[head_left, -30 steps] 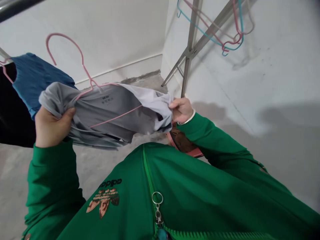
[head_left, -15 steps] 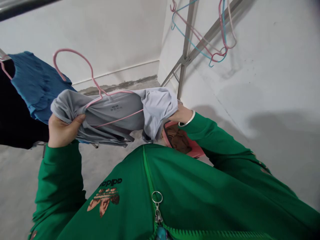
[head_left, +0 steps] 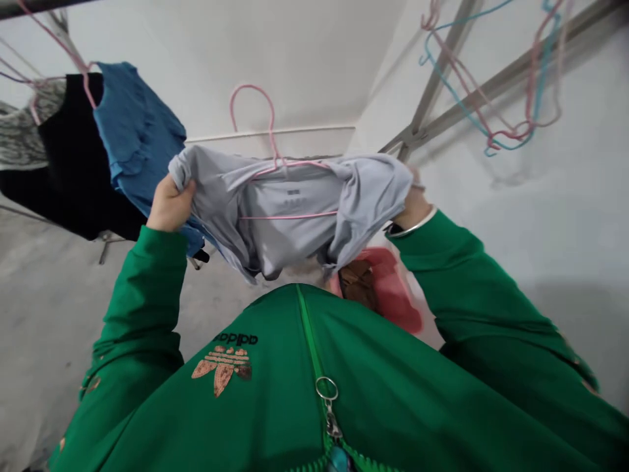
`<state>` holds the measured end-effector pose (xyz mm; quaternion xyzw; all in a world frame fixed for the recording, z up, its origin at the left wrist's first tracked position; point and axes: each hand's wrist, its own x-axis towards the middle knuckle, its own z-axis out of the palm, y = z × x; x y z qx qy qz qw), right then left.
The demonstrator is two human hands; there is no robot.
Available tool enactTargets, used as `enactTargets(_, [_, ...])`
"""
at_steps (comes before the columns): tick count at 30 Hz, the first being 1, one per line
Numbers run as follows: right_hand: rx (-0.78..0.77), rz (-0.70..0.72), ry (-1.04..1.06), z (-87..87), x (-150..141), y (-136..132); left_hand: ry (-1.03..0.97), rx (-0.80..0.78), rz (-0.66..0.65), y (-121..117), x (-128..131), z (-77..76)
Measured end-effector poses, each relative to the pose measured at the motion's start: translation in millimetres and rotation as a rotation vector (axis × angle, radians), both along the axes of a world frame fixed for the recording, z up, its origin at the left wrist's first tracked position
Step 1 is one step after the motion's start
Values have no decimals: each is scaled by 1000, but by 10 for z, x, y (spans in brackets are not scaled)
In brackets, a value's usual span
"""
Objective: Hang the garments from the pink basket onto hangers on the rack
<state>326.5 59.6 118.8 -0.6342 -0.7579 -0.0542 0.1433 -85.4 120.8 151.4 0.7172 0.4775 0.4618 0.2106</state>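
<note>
A light grey shirt (head_left: pixel 289 242) is stretched between my two hands in front of my chest. Inside its neck sits a pink hanger (head_left: pixel 272 124), its hook standing up above the collar and its lower bar crossing the opening. My left hand (head_left: pixel 171 204) is closed on the shirt at one shoulder, thumb on top. At the opposite shoulder my right hand (head_left: pixel 414 204) grips the cloth, its fingers partly hidden behind the fabric.
To the left, a blue garment (head_left: pixel 140 131) and a black garment (head_left: pixel 78 157) hang on pink hangers. Several empty pink and blue hangers (head_left: pixel 521 134) hang at upper right by a metal frame (head_left: pixel 417 134). Below stands a pink basin (head_left: pixel 393 288) holding brown cloth (head_left: pixel 358 285).
My hands have spread the shirt wider and more level, the left side of it rising. The hanger hook now stands near the middle. The view has shifted, showing more hanging clothes at left.
</note>
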Motion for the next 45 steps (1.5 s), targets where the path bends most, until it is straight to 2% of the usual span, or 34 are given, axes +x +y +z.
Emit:
enactTargets(3, [52, -64, -96, 232, 6, 5, -220, -80, 79, 158, -166, -52])
enactTargets(6, [147, 13, -131, 415, -66, -36, -268, -181, 65, 203, -267, -29])
enactTargets(9, [205, 95, -75, 484, -125, -58, -302, -287, 59, 125, -256, 46])
enactTargets(11, [220, 133, -20, 457, -138, -54, -313, -350, 29, -18, -165, 91])
enactTargets(14, [273, 170, 113, 324, -132, -44, -293, -428, -136, -351, 115, 116])
enactTargets(17, [310, 198, 285, 145, -104, -67, -213, -479, -407, -635, 432, 104])
enactTargets(19, [286, 168, 366, 46, -60, -108, -67, -503, -589, -689, 520, 101])
enactTargets(20, [270, 137, 396, 10, -30, -135, 26, -505, -636, -671, 504, 102])
enactTargets(21, [259, 102, 423, -17, 4, -164, 118, -492, -632, -630, 450, 102])
enactTargets(22, [250, 62, 446, -35, 39, -194, 204, -451, -568, -573, 366, 99])
enactTargets(25, [236, -47, 490, -49, 134, -272, 399, -202, -201, -370, 64, 57])
enactTargets(27, [245, -86, 511, -43, 171, -308, 464, -56, -42, -248, -56, 4])
enactTargets(29, [271, -94, 535, -37, 189, -334, 484, 3, -33, -155, -62, -50])
enactTargets(32, [304, -85, 551, -40, 212, -362, 431, -13, -152, -89, 74, -88])
enactTargets(36, [301, -12, 547, -89, 276, -385, 279, -113, -239, -134, 294, -5])
enactTargets(40, [305, 13, 545, -160, 316, -409, 294, -198, -226, -197, 443, 81])
enactTargets(42, [329, -18, 567, -190, 324, -424, 158, -253, -177, -185, 453, 80])
enactTargets(45, [343, -92, 585, -239, 364, -437, -151, -332, -67, -96, 353, 44])
